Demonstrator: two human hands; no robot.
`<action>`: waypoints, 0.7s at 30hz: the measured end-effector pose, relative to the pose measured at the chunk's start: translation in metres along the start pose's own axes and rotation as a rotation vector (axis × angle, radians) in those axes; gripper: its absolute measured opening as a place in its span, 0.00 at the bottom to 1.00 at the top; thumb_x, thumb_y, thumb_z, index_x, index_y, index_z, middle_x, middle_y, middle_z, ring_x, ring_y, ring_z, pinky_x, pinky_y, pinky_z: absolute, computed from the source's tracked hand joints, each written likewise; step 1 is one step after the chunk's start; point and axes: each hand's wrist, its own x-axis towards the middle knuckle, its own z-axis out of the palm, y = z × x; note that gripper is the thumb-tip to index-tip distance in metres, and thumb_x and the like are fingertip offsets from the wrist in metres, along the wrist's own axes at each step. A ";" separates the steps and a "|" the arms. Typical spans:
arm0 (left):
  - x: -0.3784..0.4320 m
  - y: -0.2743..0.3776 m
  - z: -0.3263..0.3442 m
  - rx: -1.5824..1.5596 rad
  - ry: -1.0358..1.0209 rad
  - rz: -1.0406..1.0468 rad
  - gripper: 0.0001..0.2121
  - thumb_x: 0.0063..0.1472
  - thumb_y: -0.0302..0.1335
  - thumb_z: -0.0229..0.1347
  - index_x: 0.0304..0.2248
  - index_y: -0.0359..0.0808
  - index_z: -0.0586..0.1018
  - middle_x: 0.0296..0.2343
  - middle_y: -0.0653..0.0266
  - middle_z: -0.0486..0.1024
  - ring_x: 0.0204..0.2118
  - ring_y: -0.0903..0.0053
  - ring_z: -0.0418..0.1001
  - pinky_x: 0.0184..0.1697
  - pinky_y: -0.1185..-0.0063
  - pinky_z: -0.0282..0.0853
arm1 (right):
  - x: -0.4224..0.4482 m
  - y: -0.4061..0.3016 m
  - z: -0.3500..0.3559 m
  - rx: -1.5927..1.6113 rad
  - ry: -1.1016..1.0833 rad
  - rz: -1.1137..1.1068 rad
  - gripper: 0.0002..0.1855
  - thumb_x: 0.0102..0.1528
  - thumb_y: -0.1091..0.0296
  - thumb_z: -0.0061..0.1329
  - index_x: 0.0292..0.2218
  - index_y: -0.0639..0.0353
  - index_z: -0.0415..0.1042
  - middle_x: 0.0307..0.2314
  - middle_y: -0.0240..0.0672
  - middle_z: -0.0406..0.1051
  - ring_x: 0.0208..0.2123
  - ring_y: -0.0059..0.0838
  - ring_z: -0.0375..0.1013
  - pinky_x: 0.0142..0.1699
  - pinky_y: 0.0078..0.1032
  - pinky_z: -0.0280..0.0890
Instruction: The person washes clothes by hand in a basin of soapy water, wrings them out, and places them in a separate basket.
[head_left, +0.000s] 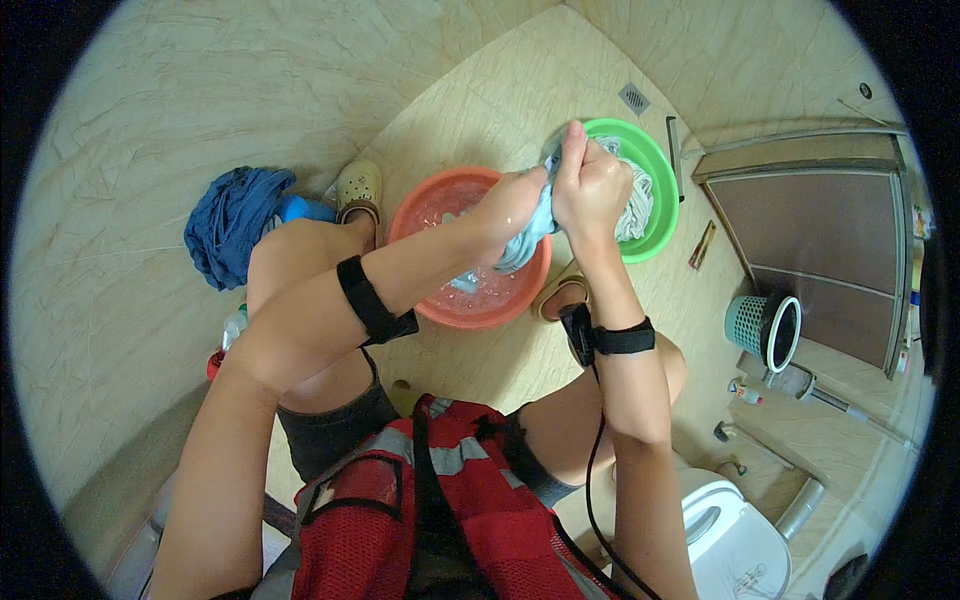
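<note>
A twisted light-blue wet cloth (531, 234) is gripped by both my hands above the gap between two basins. My left hand (510, 208) closes around its nearer part, and my right hand (594, 187) clenches it a little further right. Below the cloth, an orange-red basin (409, 217) holds sudsy water with more pale-blue fabric (466, 282) in it. Partly behind my right hand stands a green basin (666, 202) containing white and grey wrung fabric (636, 206). The cloth's full shape is hidden by my fingers.
A dark-blue garment heap (236, 225) lies at left, by the wall. At right are a glass-panelled door frame (817, 232), a brush-like item (703, 246), a teal waste basket (744, 324), a bottle (744, 391) and a white toilet (739, 540). A floor drain (634, 98) sits beyond the basins.
</note>
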 end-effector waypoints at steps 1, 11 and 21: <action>0.002 0.003 0.001 -0.054 0.011 -0.083 0.10 0.59 0.34 0.44 0.27 0.39 0.73 0.24 0.71 0.70 0.25 0.84 0.68 0.28 0.81 0.65 | -0.004 -0.006 0.002 -0.016 0.007 -0.137 0.21 0.51 0.60 0.45 0.11 0.61 0.64 0.07 0.45 0.60 0.08 0.42 0.62 0.15 0.32 0.56; 0.002 0.005 -0.015 -0.076 -0.125 -0.038 0.12 0.61 0.36 0.41 0.26 0.40 0.72 0.20 0.72 0.70 0.20 0.85 0.67 0.24 0.81 0.65 | -0.021 -0.020 0.006 -0.041 0.023 -0.298 0.23 0.51 0.57 0.42 0.10 0.61 0.68 0.08 0.47 0.63 0.09 0.43 0.64 0.16 0.35 0.57; -0.019 0.062 -0.010 -0.354 -0.342 -0.098 0.16 0.58 0.38 0.47 0.39 0.34 0.71 0.33 0.62 0.73 0.34 0.76 0.73 0.40 0.78 0.69 | 0.002 0.058 -0.035 0.891 -0.658 0.512 0.20 0.52 0.57 0.48 0.37 0.67 0.69 0.35 0.36 0.69 0.38 0.22 0.67 0.43 0.18 0.60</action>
